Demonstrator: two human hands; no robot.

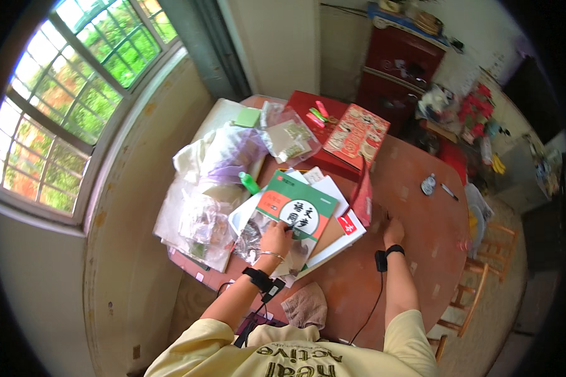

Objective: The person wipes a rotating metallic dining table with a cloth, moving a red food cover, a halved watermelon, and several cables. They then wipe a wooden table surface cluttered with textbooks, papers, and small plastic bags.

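My left hand (276,238) is over the lower left of a green and orange workbook (320,202) with printed writing. Its fingers are bunched at the cover; a dark mark shows by the fingertips, and whether they grip anything is unclear. Crumpled clear plastic (249,238) lies against that hand's left side. Under the workbook is a stack of papers and books (335,247), fanned out at the edges. My right hand (394,231) rests low on the brown table (422,264), right of the stack, fingers curled and partly hidden. A red pouch (364,207) is nearest to it.
A green bottle (249,183), a white and purple bag (231,153) and clear packets (292,136) crowd the left and back. Behind are a red box (302,101) and a patterned red box (357,132). A marker (449,192) lies right; a brown cloth (306,305) lies in front.
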